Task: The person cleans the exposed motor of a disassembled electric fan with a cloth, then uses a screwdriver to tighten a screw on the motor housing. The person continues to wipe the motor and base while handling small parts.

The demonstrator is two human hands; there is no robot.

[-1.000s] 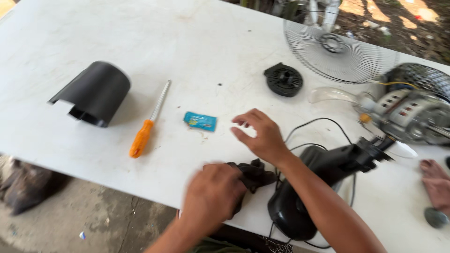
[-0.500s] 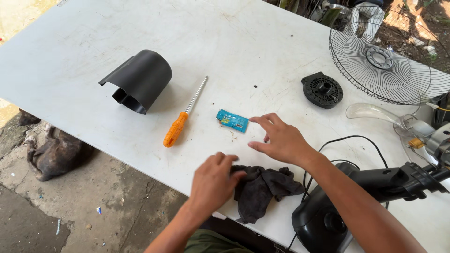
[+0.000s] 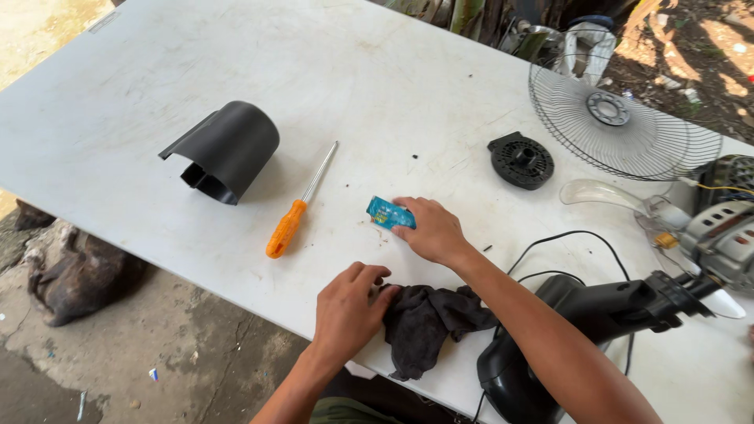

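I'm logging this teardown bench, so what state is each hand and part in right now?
Right hand: closed on the blue sachet, on the table.
Left hand: pressing the dark rag.
Dark rag: crumpled at the table edge.
Orange-handled screwdriver: lying flat, untouched.
Black motor cover: off, on its side.
Fan grille: removed, lying flat.
Fan stand: tipped over.

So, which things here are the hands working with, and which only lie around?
In hand:
- right hand on small blue packet
- left hand on dark rag

Lying about:
- orange screwdriver
- black curved cover
- fan grille
- black round cap
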